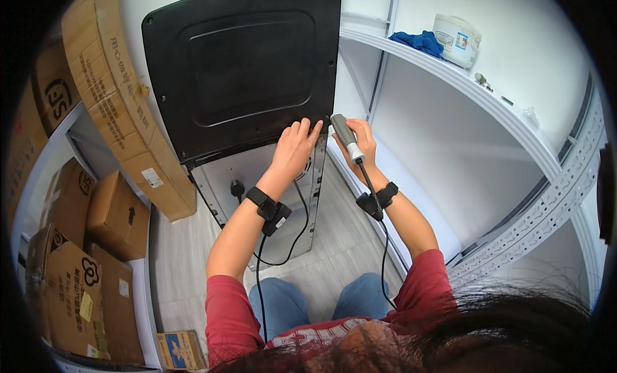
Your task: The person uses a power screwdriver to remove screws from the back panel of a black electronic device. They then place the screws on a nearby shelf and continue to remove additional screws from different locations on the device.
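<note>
A large black panel [254, 67] with screws along its rim stands upright on a metal-sided appliance [222, 173]. My left hand [294, 153] lies at the panel's lower right edge, fingers stretched out and one fingertip close to the corner. In my right hand [364, 141] is a screwdriver [345, 134] with a grey handle and a pale collar. Its handle end is beside that corner, while the dark shaft points back toward me, over my wrist. Whether my right fingertips also pinch a small part is hidden. A black plug [237, 188] hangs against the appliance's metal face.
Tall cardboard packaging [122, 103] leans at the left, beside shelves with several boxes [119, 215]. To the right, a white shelf [450, 71] carries a white rice cooker [457, 40], a blue cloth [419, 44] and small items. Black cables run from both wrist straps.
</note>
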`<action>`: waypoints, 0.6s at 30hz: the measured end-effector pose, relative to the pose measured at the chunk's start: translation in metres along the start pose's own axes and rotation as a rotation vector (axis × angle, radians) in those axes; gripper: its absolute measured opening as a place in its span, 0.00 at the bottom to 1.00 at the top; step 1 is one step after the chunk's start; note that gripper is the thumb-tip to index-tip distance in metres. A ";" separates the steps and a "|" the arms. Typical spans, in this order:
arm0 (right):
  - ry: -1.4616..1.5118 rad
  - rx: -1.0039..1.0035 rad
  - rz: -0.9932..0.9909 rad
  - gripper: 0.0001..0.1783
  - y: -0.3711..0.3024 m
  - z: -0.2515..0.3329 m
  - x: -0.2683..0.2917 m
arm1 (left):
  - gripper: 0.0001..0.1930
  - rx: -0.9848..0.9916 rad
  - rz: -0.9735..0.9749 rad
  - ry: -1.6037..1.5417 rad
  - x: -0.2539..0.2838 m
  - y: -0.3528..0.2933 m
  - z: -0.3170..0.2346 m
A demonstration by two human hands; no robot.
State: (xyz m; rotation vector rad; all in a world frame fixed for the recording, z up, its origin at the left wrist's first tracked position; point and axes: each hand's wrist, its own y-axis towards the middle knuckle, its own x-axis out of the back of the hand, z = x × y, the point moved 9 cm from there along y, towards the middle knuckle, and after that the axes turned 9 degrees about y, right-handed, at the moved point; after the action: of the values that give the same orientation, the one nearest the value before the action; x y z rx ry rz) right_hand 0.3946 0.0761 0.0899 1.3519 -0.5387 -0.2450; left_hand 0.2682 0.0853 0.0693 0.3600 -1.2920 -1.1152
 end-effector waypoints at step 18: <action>-0.063 -0.190 0.233 0.18 -0.012 -0.005 0.025 | 0.31 0.001 0.001 0.009 0.001 0.000 -0.001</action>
State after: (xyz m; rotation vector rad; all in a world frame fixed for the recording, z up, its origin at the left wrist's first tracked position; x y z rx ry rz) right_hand 0.4200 0.0657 0.0831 1.0899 -0.7019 -0.1443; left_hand 0.2692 0.0845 0.0695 0.3650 -1.2842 -1.1113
